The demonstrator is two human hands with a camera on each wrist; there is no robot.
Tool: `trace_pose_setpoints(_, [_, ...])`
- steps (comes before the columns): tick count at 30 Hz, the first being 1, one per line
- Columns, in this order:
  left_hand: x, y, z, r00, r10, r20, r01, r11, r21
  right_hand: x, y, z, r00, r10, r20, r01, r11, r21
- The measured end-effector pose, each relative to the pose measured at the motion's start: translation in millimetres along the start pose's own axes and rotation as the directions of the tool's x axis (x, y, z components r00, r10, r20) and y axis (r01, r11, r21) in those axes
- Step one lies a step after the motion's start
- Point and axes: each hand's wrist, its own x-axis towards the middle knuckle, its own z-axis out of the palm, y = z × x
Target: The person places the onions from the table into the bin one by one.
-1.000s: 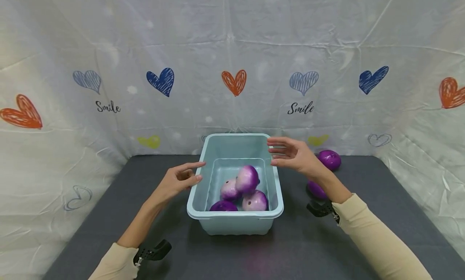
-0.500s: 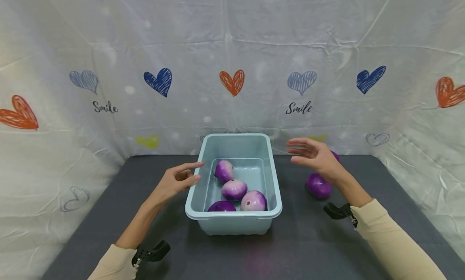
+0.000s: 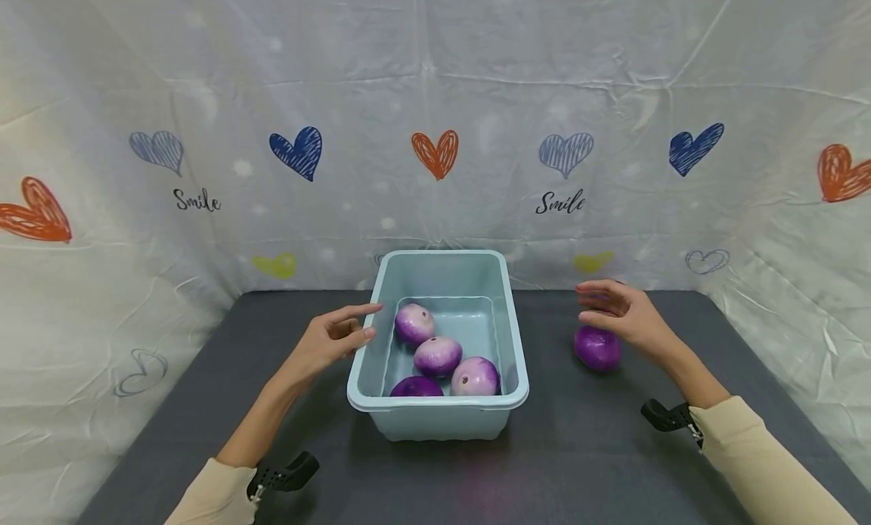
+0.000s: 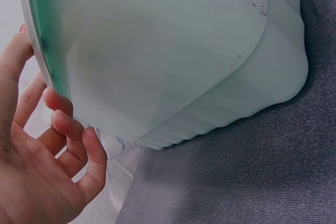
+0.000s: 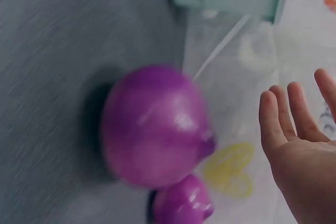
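Observation:
A pale blue plastic tub (image 3: 442,419) stands on the table with several purple-and-white onions (image 3: 438,356) inside. At the tub's left rim my left hand (image 3: 336,336) grips with thumb and index finger over the edge; in the left wrist view its other fingers (image 4: 94,150) curl against the outer wall. To the right of the tub, my right hand (image 3: 626,313) hovers with loosely bent fingers and holds nothing. Just below it sits a deep purple onion (image 3: 597,349). The right wrist view shows a second purple onion (image 5: 184,203) behind that one; the hand mostly hides it in the head view.
A dark grey cloth covers the table (image 3: 558,449). Behind it hangs a white curtain (image 3: 435,94) printed with hearts and the word "Smile". A black strap camera (image 3: 670,417) sits on the right wrist, another (image 3: 286,473) on the left.
My right hand has moved right, away from the tub, to above the loose onions. In the tub, the topmost onion has rolled to the back left. The left hand stays on the rim.

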Motion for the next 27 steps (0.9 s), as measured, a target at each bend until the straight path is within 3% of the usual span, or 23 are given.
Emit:
trace_pose_setpoints(6, [0.9, 0.9, 0.9, 1.0, -0.003, 0.004, 0.003, 1.0, -0.005, -19, 17, -14.6, 0.999, 0.037, -0.027, -0.039, 0.998, -0.058])
trace_pose_setpoints(11, [-0.3, 0.8, 1.2, 1.0, -0.016, -0.003, 0.016, 1.0, -0.001, -29, 28, -20.9, 1.0, 0.019, -0.015, -0.021, 0.995, -0.093])
trace_pose_setpoints(18, [-0.7, 1.0, 1.0, 1.0, -0.025, -0.013, 0.025, 1.0, 0.008, -39, 45, -24.1, 1.0, 0.021, 0.004, -0.02, 0.987, -0.161])
trace_pose_setpoints(27, [-0.6, 1.0, 1.3, 0.999, -0.032, -0.02, 0.033, 0.999, 0.008, -44, 56, -21.4, 0.998, 0.049, 0.025, -0.045, 0.987, -0.151])
